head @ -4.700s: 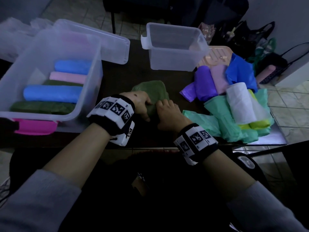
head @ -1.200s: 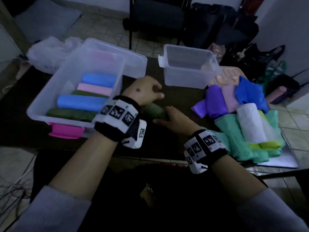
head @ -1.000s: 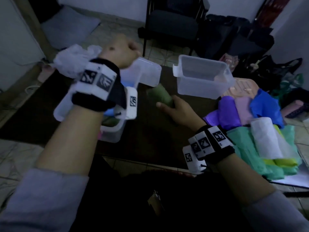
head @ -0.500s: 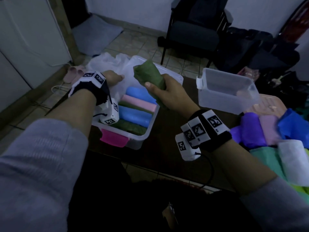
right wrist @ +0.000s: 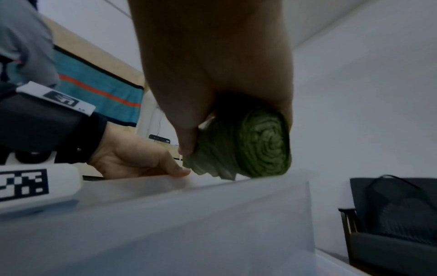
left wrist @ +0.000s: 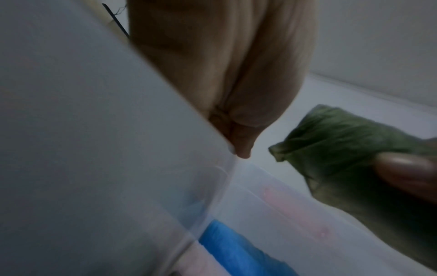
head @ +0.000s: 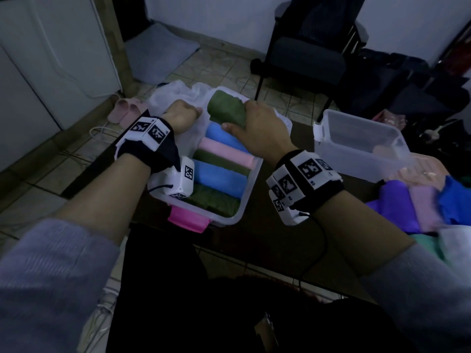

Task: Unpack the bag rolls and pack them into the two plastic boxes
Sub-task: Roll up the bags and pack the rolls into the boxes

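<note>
Right hand (head: 260,133) grips green roll (head: 226,109) (no label legible).

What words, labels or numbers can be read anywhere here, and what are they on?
No readable words, brands or numbers appear in any view.
Left wristband: black-and-white square code patterns, not text.
Right wristband: the same kind of code patterns, not text.
Marker plate in the right wrist view: a blurred code pattern with tiny marks beside it, too small to read.
Green roll, boxes: no print visible.
</note>
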